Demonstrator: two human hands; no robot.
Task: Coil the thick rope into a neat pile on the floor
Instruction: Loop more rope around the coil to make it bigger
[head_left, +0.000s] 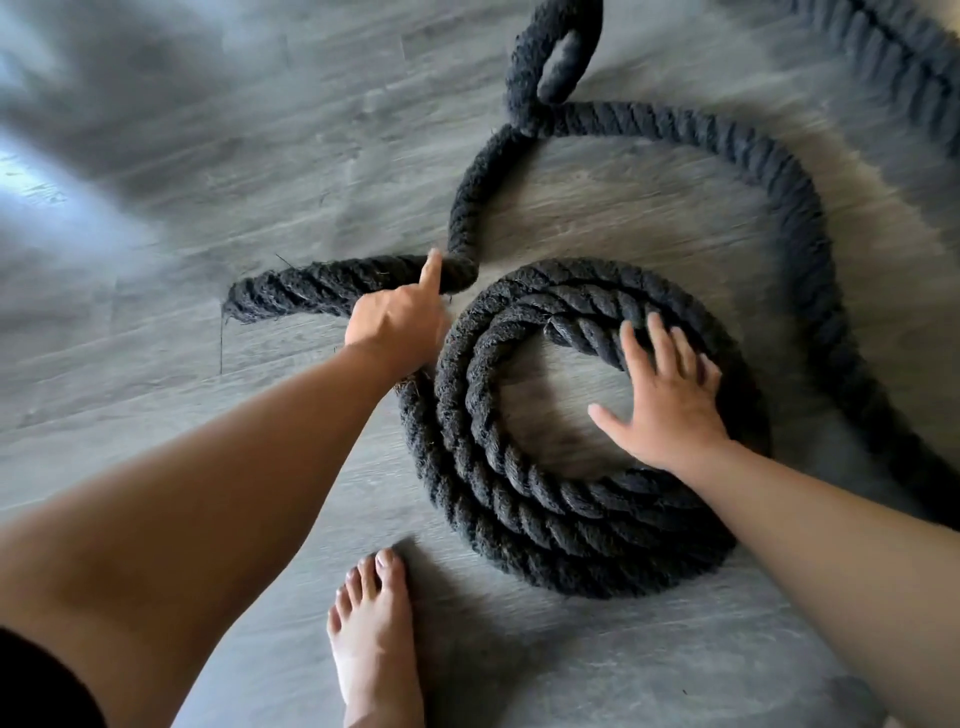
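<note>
A thick black twisted rope (519, 499) lies on the grey plank floor (260, 156), and part of it is wound into a flat coil of about three turns in front of me. A frayed end (244, 304) points left, and from there the rope bends sharply and runs up and around the coil in a wide loose arc (800, 208). My left hand (400, 325) is curled on the rope at that bend, just left of the coil, with its index finger stretched out on top. My right hand (670, 400) rests flat on the right side of the coil, fingers spread.
My bare foot (374, 639) stands on the floor just below the coil's left edge. A small raised loop of rope (561, 57) sits at the top, and another stretch of rope (909, 57) runs across the top right corner.
</note>
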